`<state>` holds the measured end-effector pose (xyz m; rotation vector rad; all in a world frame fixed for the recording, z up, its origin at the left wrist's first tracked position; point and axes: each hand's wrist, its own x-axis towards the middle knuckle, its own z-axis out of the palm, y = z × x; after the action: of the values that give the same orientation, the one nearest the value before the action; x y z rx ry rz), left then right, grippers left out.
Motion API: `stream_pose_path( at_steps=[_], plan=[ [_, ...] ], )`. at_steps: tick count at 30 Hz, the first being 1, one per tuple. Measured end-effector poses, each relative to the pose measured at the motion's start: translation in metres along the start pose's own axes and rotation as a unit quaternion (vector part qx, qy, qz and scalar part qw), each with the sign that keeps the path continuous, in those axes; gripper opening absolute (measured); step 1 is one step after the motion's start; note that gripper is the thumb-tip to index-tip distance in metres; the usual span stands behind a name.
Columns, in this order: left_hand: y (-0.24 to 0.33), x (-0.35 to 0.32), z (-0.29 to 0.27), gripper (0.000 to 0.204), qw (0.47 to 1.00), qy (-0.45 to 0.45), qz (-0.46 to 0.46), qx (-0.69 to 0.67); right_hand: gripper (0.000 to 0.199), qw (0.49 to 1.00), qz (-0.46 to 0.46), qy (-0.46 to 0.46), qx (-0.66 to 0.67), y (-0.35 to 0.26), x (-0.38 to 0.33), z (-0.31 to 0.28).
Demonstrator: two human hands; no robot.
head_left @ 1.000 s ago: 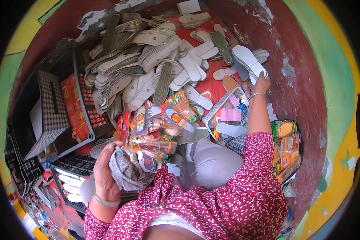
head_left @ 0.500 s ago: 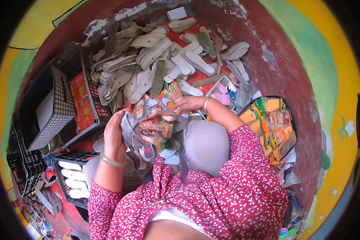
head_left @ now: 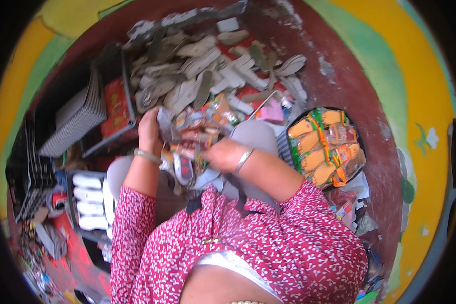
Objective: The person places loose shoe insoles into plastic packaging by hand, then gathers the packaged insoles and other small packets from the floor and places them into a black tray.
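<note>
My left hand [head_left: 149, 133], closed with a bracelet at its wrist, grips a bunched grey cloth [head_left: 165, 123]. Just right of it lies a heap of clear plastic packets [head_left: 200, 133] with orange and green printing. My right hand [head_left: 227, 154], smeared by motion, is over the near side of this heap. Its fingertips are too blurred to show whether they hold anything. Below the heap, between my knees, a grey insole with a red mark [head_left: 184, 169] lies tilted.
Loose pale and grey insoles [head_left: 200, 63] are piled against the far wall. A dark-rimmed container [head_left: 361, 137] of packaged yellow foot-shaped insoles stands right. Leftward are a checked box [head_left: 78, 124], a black crate [head_left: 129, 96] and a crate with white rolls [head_left: 88, 195]. Pink packets [head_left: 271, 110] lie beyond my knee.
My right hand has come nearer and left, from the far right of the packets to their near side. My left hand has risen slightly with the grey cloth. The whole view has shifted.
</note>
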<state>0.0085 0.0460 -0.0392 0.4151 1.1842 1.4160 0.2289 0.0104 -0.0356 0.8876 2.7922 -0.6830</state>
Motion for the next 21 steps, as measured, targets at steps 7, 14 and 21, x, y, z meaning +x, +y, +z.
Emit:
stream_pose_path(
  at_steps=[7,14,21],
  plan=[
    [0.002,-0.108,-0.04,0.029,0.994,-0.031,-0.002,-0.105,0.017,0.997,-0.048,0.0,-0.059,-0.032,-0.018,0.03],
    [-0.035,-0.169,-0.043,0.022,0.989,-0.105,-0.097,-0.031,0.02,0.988,0.015,-0.123,-0.095,-0.012,-0.017,0.037],
    [-0.139,-0.106,-0.076,0.025,0.988,-0.1,-0.102,0.058,0.028,0.99,0.037,-0.115,-0.075,-0.018,-0.002,0.035]
  ],
)
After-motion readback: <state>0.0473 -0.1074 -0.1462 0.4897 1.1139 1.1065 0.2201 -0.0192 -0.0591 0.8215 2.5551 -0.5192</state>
